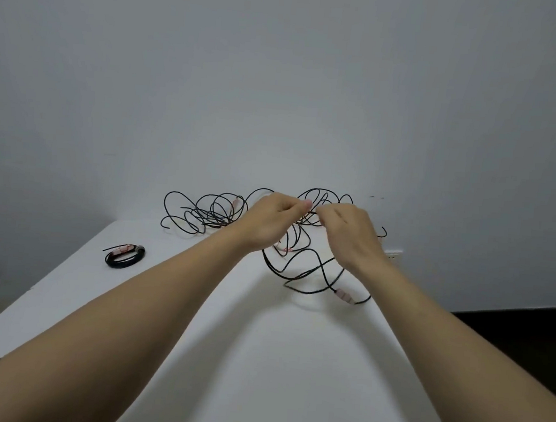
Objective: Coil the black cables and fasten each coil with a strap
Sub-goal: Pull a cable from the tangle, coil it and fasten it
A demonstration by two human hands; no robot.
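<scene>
One strapped coil point(125, 256), two cable tangles point(216, 220), one left hand point(269, 221), one right hand point(348, 234).

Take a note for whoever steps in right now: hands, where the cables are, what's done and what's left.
Both the left hand and the right hand pinch the loose black cable, raised over the white table; its loops trail beneath them.
Done: one strapped coil lies at the table's left side.
Left: coil and strap this cable, then the tangle at the far edge.
</scene>
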